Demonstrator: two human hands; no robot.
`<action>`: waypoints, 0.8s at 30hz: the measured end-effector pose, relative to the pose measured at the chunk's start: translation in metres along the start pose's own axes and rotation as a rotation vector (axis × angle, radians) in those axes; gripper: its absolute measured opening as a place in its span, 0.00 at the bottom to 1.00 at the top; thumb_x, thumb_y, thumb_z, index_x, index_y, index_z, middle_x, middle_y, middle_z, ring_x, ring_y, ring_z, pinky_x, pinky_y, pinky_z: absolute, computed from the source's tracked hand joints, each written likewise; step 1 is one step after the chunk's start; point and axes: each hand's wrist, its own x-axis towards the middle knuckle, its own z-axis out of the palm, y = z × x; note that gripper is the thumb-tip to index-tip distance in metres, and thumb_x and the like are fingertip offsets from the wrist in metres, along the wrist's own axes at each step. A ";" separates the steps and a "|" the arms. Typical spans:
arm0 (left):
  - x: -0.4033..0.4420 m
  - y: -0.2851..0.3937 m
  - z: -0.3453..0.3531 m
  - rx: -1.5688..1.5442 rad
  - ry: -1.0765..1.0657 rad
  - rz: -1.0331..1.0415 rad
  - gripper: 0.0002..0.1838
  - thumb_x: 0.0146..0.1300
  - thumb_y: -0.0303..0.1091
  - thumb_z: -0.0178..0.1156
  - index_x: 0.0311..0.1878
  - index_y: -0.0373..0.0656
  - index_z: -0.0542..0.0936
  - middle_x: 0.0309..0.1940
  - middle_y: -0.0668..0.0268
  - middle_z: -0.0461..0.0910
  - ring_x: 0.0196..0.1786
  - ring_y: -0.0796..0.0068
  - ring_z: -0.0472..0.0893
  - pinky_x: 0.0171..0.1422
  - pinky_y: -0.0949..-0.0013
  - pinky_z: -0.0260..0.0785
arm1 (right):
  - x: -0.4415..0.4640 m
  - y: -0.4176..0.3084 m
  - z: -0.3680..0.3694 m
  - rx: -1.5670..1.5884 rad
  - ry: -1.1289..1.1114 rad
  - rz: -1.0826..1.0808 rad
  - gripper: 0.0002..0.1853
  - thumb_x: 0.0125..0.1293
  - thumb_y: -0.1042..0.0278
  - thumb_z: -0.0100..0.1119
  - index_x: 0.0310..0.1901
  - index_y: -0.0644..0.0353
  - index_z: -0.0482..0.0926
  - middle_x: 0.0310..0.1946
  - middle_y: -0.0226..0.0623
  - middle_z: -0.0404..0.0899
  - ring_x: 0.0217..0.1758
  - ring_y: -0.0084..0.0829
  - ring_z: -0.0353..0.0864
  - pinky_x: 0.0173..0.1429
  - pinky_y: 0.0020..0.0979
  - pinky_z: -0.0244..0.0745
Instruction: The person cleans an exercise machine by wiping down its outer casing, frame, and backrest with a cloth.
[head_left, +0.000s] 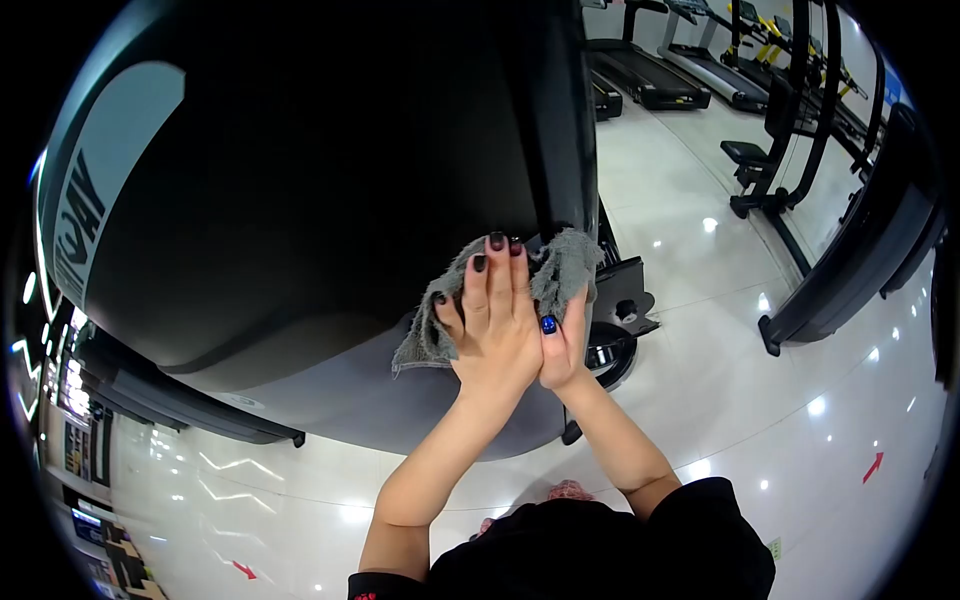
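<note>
A grey, shaggy cleaning cloth point(428, 335) lies bunched against the lower right side of a large dark machine casing point(300, 250). My left hand point(497, 325) rests flat on the cloth, its fingers stretched out and pressing it to the casing; its thumb is hidden. Right beside it, my right hand point(566, 345) is closed on the cloth's right part at the casing's edge. Its blue-nailed thumb faces me, and most of its other fingers are out of sight.
Behind the casing, a black bracket point(625, 295) and round part stick out low at the right. A dark-framed machine point(860, 235) stands farther right, near a strength machine's seat point(745, 152). Treadmills point(650, 75) line the back. Red arrows point(873, 467) mark the glossy floor point(690, 370).
</note>
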 end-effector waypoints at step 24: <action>0.000 -0.115 -0.063 -0.212 -0.020 -0.219 0.29 0.55 0.36 0.43 0.63 0.43 0.67 0.69 0.64 0.54 0.73 0.68 0.49 0.71 0.45 0.22 | 0.056 -0.096 0.067 -0.145 -0.164 -0.192 0.25 0.52 0.58 0.50 0.49 0.67 0.68 0.54 0.49 0.65 0.60 0.50 0.60 0.67 0.55 0.32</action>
